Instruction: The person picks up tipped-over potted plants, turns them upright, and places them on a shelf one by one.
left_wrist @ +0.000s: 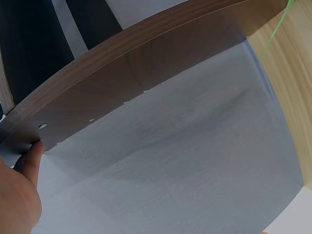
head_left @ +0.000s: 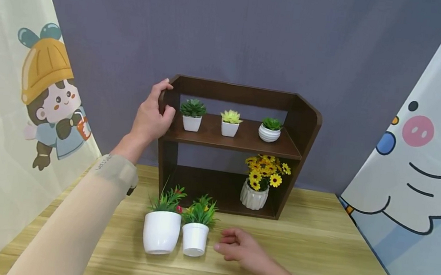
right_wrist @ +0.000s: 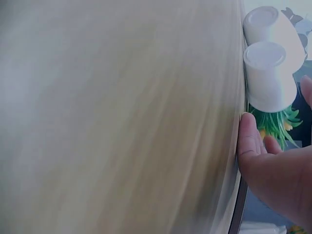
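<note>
My left hand [head_left: 152, 118] grips the upper left side panel of a dark brown two-tier shelf [head_left: 235, 147]; in the left wrist view a finger [left_wrist: 33, 163] lies against the panel [left_wrist: 122, 73]. Over the table in front, my right hand [head_left: 246, 253] is empty, its fingers loosely bent. Just left of those fingertips stands a small white pot [head_left: 194, 240] with a green and yellow plant. Beside it is a larger rounded white pot [head_left: 161, 233] with red flowers among the leaves. The right wrist view shows the small pot [right_wrist: 270, 83] close to that hand.
On the top tier sit a dark green succulent [head_left: 192, 115], a pale yellow-green one [head_left: 230, 122] and a green one in a ribbed round pot [head_left: 269, 131]. Yellow flowers in a fluted pot [head_left: 253, 196] stand at the lower right. Printed curtains flank the wooden table [head_left: 314, 243].
</note>
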Demonstrator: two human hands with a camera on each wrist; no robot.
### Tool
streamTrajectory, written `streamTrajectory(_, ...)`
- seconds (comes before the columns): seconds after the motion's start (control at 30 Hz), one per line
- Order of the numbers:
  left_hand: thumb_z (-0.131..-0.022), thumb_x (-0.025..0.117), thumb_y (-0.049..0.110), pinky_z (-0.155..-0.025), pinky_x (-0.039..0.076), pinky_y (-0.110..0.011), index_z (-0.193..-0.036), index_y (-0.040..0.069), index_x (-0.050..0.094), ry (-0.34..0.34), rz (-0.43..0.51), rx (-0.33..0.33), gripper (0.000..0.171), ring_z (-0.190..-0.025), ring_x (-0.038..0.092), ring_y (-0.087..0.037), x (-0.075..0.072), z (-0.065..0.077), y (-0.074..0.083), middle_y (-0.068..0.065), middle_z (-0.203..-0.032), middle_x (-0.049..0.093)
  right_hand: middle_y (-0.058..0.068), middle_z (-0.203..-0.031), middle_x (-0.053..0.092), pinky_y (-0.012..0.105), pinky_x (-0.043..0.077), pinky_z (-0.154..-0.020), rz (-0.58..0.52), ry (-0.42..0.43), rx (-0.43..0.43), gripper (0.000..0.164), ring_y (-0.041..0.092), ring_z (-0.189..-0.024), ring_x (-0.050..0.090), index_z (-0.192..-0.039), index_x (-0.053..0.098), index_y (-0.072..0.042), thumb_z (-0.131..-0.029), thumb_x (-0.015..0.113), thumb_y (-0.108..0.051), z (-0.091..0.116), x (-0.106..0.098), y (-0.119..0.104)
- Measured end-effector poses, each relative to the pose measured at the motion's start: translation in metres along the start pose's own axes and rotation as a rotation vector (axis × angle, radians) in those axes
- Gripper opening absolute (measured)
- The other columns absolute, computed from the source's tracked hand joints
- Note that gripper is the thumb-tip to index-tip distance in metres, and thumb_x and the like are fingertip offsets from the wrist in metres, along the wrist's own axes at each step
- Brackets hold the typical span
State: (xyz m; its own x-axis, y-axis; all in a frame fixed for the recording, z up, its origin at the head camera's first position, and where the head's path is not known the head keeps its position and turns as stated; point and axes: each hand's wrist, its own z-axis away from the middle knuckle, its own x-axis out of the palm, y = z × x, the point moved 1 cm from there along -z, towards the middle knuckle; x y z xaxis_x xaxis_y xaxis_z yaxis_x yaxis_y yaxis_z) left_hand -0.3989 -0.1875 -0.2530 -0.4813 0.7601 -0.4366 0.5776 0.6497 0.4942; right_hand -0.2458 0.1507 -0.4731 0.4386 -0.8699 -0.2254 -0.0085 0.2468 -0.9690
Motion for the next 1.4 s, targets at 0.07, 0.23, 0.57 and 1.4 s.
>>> streamTrajectory(0.07,-0.105,0.051,0.013,-0.092,0.05,-0.057,-0.157,0.021,0.044,0.003,-0.001,0.001,0.053,-0.117,0.065,-0.046,0.0,0.0,0.0,0.003,-0.18,0.036,0.029,-0.139,0.066,0.044,0.064,-0.092,0.008,-0.001,0.002,0.07,0.025,-0.113,0.07,-0.149,0.05,0.015,-0.099,0.08,-0.024,-0.002,0.004,-0.002)
streamTrajectory(0.23,-0.105,0.052,0.013,-0.092,0.051,-0.058,-0.158,0.021,0.044,0.01,-0.005,0.005,0.054,-0.114,0.065,-0.046,0.0,-0.002,0.0,0.004,-0.179,0.037,0.026,-0.138,0.067,0.044,0.063,-0.092,0.013,-0.006,0.008,0.071,0.026,-0.116,0.069,-0.148,0.051,0.014,-0.098,0.081,-0.025,-0.007,0.012,-0.005)
streamTrajectory(0.57,-0.104,0.053,0.012,-0.09,0.051,-0.058,-0.158,0.022,0.045,0.013,-0.001,0.004,0.055,-0.11,0.064,-0.046,0.0,-0.001,0.0,0.003,-0.179,0.038,0.021,-0.134,0.068,0.044,0.063,-0.091,0.05,-0.003,0.026,0.074,0.025,-0.109,0.069,-0.149,0.053,0.012,-0.095,0.084,-0.03,-0.016,0.029,-0.012)
streamTrajectory(1.4,-0.105,0.052,0.012,-0.082,0.049,-0.054,-0.16,0.023,0.044,0.01,0.004,-0.012,0.057,-0.096,0.062,-0.044,0.0,0.001,0.0,0.003,-0.179,0.038,0.013,-0.115,0.071,0.035,0.056,-0.077,0.139,0.172,0.056,0.061,0.021,-0.095,0.066,-0.128,0.063,0.007,-0.091,0.089,-0.034,-0.027,0.057,-0.018)
